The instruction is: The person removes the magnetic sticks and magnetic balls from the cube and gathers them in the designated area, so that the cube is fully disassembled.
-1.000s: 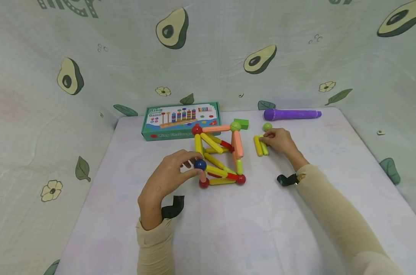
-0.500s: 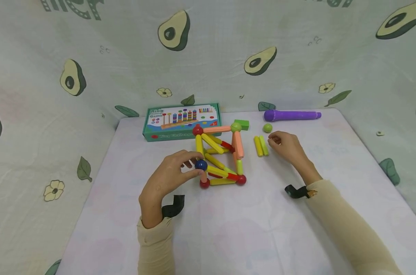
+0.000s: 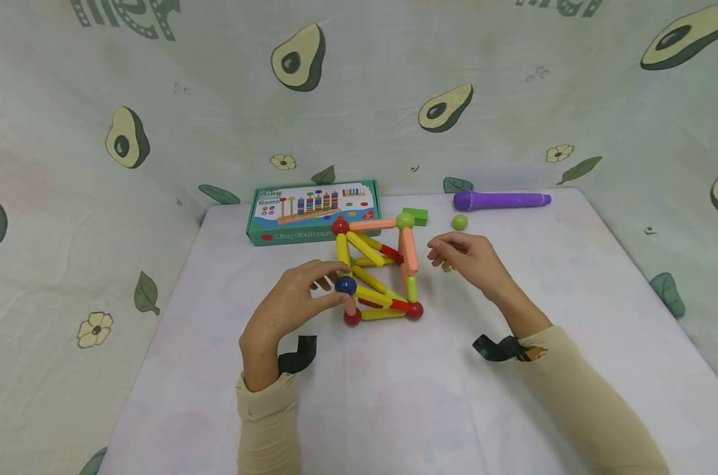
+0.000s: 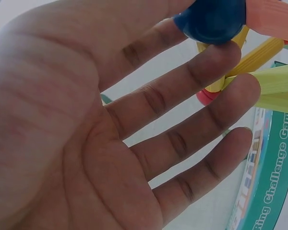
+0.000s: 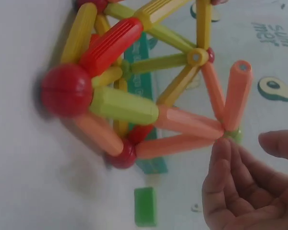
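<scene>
A frame of magnetic sticks and balls (image 3: 373, 297) stands mid-table, with yellow, red, salmon and light green sticks. At its near left corner sits a blue ball (image 3: 345, 285), pinched between thumb and index finger of my left hand (image 3: 290, 303). The left wrist view shows the other left fingers spread out beneath that blue ball (image 4: 213, 21). My right hand (image 3: 471, 260) hovers right of the frame with loosely bent fingers and nothing between them. It covers most of the loose sticks (image 3: 448, 266). A salmon stick (image 5: 238, 93) juts from the frame's green ball (image 3: 405, 221).
Behind the frame lies a green Ring Challenge Game box (image 3: 311, 212). A green block (image 3: 416, 216) rests beside it. Farther right are a loose green ball (image 3: 459, 222) and a purple microphone-shaped toy (image 3: 501, 200). A patterned cloth (image 3: 359, 132) hangs behind the table.
My right hand has left the loose yellow and green sticks, drawn back, then moved left toward the frame, empty. My left hand stays on the blue ball.
</scene>
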{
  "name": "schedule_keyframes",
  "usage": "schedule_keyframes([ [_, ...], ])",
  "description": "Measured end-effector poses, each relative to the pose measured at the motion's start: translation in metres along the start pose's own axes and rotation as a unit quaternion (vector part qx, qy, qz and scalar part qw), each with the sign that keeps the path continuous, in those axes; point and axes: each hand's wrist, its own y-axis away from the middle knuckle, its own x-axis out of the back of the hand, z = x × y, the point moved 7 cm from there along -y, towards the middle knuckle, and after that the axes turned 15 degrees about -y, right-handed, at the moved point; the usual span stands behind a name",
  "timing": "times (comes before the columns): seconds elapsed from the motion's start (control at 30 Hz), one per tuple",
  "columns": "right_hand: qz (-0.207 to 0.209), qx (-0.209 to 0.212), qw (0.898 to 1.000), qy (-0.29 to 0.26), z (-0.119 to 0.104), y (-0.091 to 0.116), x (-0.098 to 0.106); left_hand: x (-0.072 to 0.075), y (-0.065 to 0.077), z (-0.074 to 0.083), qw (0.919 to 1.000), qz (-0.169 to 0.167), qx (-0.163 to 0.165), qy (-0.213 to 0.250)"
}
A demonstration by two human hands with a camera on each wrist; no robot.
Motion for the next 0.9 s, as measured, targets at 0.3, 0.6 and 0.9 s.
schedule_keyframes([
  [0.3,-0.007,-0.103,0.979,-0.178,0.008,-0.03,-0.03,-0.002,0.0,-0.003,1.0,-0.001,0.006,-0.003],
  [0.6,0.006,-0.11,0.976,-0.189,0.01,-0.034,-0.037,-0.002,0.0,-0.004,0.9998,-0.006,0.016,-0.003],
  [0.9,0.002,-0.091,0.98,-0.178,0.012,-0.02,-0.031,-0.003,-0.005,-0.003,0.9999,-0.009,0.012,-0.005],
])
